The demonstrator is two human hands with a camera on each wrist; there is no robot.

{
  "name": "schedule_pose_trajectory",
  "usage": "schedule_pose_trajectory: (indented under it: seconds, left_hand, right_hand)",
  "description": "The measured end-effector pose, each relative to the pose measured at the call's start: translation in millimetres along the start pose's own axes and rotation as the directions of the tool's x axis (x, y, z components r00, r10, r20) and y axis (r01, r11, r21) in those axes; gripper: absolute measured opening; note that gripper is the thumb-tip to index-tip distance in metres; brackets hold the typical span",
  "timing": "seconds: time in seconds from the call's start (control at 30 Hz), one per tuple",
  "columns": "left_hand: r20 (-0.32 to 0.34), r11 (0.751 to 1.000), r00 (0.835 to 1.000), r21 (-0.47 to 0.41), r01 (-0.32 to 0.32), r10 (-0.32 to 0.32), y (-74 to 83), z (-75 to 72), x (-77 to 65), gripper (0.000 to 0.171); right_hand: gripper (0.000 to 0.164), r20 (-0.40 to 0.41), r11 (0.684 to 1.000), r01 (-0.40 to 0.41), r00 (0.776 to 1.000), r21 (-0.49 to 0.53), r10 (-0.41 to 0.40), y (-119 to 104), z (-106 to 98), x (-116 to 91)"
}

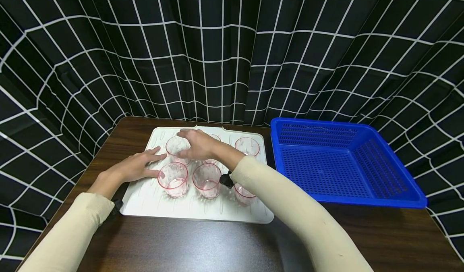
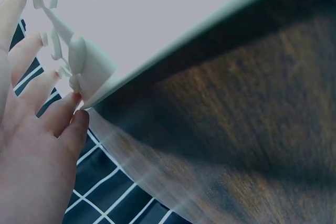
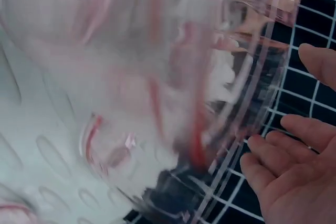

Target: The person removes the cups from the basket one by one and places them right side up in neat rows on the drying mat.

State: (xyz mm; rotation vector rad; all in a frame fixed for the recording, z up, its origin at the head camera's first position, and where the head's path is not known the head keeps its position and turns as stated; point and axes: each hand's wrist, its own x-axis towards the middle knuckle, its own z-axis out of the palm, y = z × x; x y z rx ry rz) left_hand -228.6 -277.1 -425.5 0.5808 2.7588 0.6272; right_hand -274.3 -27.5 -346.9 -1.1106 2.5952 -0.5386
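Observation:
Several clear pink tumblers stand upright, red rims up, on a white ridged drying tray (image 1: pixel 203 215). My right hand (image 1: pixel 199 145) is at the back-left tumbler (image 1: pixel 176 145), its thumb and fingers spread about the near side of the rim. In the right wrist view those fingers (image 3: pixel 294 156) look uncurled beside blurred clear plastic; contact is hard to tell. My left hand (image 1: pixel 135 168) lies over the tray's left edge with spread fingers, the thumb by the front-left tumbler (image 1: pixel 175 185). The left wrist view shows its fingertips at the tray's raised edge (image 2: pixel 94 72).
A blue slatted basket (image 1: pixel 348 201) stands right of the tray on the dark wooden table (image 1: pixel 181 243). Black cloth with a white grid (image 1: pixel 224 54) hangs behind and at both sides. The right forearm crosses over the tray's right part and its tumblers.

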Motion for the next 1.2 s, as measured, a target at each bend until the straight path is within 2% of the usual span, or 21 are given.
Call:
schedule_pose_trajectory:
  seconds: [0.17, 0.33, 0.5, 0.63, 0.77, 0.9, 1.1, 1.2]
  left_hand:
    - [0.006, 1.0, 1.0, 0.003, 0.0, 0.0, -0.6, -0.8, 1.3, 0.075]
    - [0.006, 1.0, 1.0, 0.009, -0.006, 0.006, -2.4, -0.6, 3.2, 0.074]
    - [-0.004, 1.0, 1.0, 0.01, -0.024, 0.024, -3.2, -0.8, 4.6, 0.073]
    - [-0.007, 1.0, 1.0, 0.01, -0.023, 0.023, -3.4, -1.4, 6.6, 0.073]
    - [0.003, 1.0, 1.0, 0.01, -0.006, 0.006, -4.6, -3.7, 7.8, 0.074]
    - [0.019, 1.0, 1.0, 0.019, 0.014, -0.015, -6.7, -6.3, 7.2, 0.074]
    - [0.027, 0.998, 0.999, 0.045, 0.042, -0.043, -9.3, -13.1, 4.7, 0.072]
    - [-0.006, 0.998, 0.999, 0.045, 0.047, -0.046, -7.7, -22.2, 4.6, 0.072]
  right_hand:
    - [0.067, -0.03, 1.0, 0.026, 0.999, 0.016, -0.025, 1, -19, -10]
    - [0.068, -0.097, 0.998, 0.057, 0.994, 0.018, -0.055, 4, -47, -29]
    - [0.069, -0.155, 0.998, 0.056, 0.986, 0.012, -0.053, 15, -75, -63]
    - [0.071, -0.191, 0.999, 0.02, 0.981, -0.043, -0.028, 30, -91, -98]
    - [0.076, -0.234, 0.991, -0.057, 0.972, -0.122, 0.027, 52, -99, -131]
    - [0.085, -0.251, 0.965, -0.204, 0.955, -0.162, 0.16, 79, -103, -155]
    - [0.09, -0.284, 0.9, -0.389, 0.901, -0.198, 0.328, 118, -108, -180]
    - [0.09, -0.318, 0.862, -0.455, 0.87, -0.223, 0.377, 135, -109, -193]
